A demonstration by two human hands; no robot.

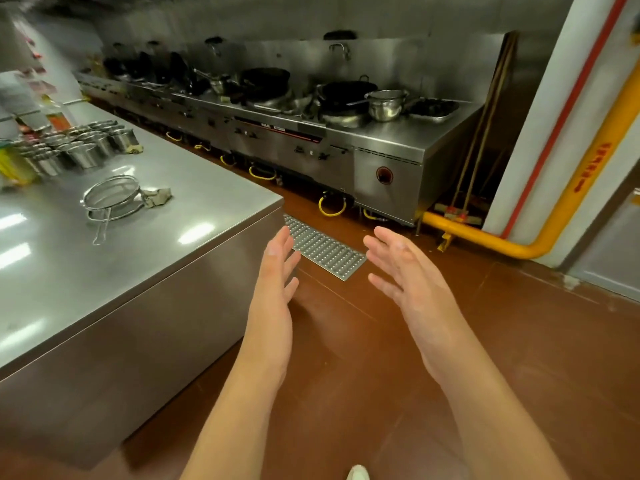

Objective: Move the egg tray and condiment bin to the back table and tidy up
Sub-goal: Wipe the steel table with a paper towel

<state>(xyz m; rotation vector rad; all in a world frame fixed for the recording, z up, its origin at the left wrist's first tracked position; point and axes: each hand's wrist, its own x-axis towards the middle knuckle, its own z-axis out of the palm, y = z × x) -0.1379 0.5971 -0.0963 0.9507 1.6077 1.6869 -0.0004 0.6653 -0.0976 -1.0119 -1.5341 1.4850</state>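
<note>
Both empty hands (pixel 346 271) spread beside table corner (pixel 277 202).

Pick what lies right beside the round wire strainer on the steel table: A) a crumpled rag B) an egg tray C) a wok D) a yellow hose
A: a crumpled rag lies against the right rim of the wire strainer on the steel table; both hands, left hand and right hand, hang open over the floor.

A cluster of round steel condiment tins (pixel 83 147) stands upright at the far left of the steel table (pixel 194 209); the egg tray cannot be made out.
</note>
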